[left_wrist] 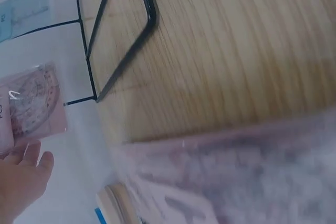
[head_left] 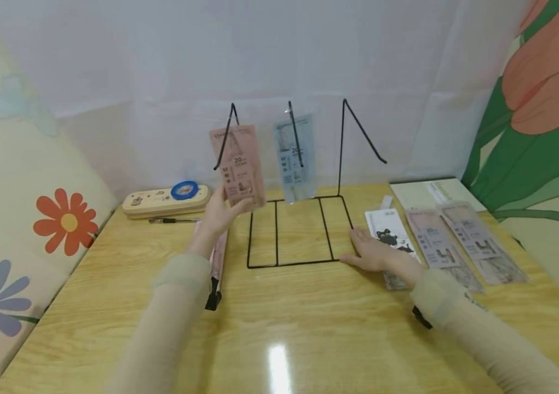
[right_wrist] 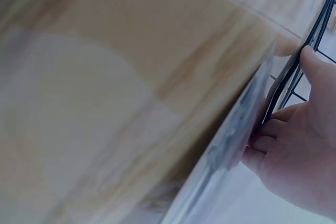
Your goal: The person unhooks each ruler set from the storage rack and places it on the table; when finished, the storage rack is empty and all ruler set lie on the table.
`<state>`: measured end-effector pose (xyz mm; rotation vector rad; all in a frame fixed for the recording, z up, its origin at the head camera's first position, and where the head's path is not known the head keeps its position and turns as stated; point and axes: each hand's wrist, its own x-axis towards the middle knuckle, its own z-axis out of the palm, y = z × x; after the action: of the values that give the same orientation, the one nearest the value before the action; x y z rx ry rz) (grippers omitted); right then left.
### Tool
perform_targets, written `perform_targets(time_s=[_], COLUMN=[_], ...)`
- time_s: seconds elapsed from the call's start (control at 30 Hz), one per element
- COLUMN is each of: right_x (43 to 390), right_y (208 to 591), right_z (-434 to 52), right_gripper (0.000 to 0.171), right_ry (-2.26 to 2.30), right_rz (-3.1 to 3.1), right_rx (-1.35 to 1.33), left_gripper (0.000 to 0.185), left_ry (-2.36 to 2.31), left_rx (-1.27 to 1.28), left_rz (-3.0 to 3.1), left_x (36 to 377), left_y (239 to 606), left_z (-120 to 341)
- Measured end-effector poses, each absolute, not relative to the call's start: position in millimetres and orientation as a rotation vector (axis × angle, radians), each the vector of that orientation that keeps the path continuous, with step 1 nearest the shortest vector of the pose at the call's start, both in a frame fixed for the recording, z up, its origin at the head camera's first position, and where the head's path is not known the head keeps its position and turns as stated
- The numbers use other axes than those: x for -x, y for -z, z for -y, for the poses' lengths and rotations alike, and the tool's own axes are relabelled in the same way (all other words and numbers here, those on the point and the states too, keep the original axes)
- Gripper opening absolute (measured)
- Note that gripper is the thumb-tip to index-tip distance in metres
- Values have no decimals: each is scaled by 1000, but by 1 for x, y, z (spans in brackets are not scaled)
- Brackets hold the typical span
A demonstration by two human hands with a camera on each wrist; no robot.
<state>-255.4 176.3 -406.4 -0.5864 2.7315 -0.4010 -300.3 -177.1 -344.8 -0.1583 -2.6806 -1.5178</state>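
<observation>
A black wire display rack with three upright hooks stands on the table. On its left hook hangs a pink ruler set; a blue ruler set hangs from the middle one. My left hand pinches the lower left edge of the pink set, thumb across its front. A clear protractor shows through that packet in the left wrist view. My right hand grips the right side of the rack's base, its thumb and fingers around the black wire. The right hook carries nothing.
Beside the right hand lie a white cat-print packet and two purplish ruler sets, with a pale booklet behind. At the left are a pencil case with a blue tape roll on top and a pen.
</observation>
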Motion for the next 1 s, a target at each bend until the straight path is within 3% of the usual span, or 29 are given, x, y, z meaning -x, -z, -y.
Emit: perform_targets(time_s=[0.27, 0.47, 1.0], right_x=[255, 255, 253], right_y=[409, 406, 404], right_z=[-171, -172, -176], right_gripper=[85, 85, 84], right_ry=[396, 379, 410], right_rz=[-2720, -2727, -2726], right_rx=[602, 592, 579], left_gripper=[40, 39, 29], left_ry=[1613, 1585, 1561], left_rx=[2, 69, 462], left_rz=[2549, 2583, 2561], left_x=[301, 288, 213], left_y=[351, 351, 368], left_z=[169, 170, 188])
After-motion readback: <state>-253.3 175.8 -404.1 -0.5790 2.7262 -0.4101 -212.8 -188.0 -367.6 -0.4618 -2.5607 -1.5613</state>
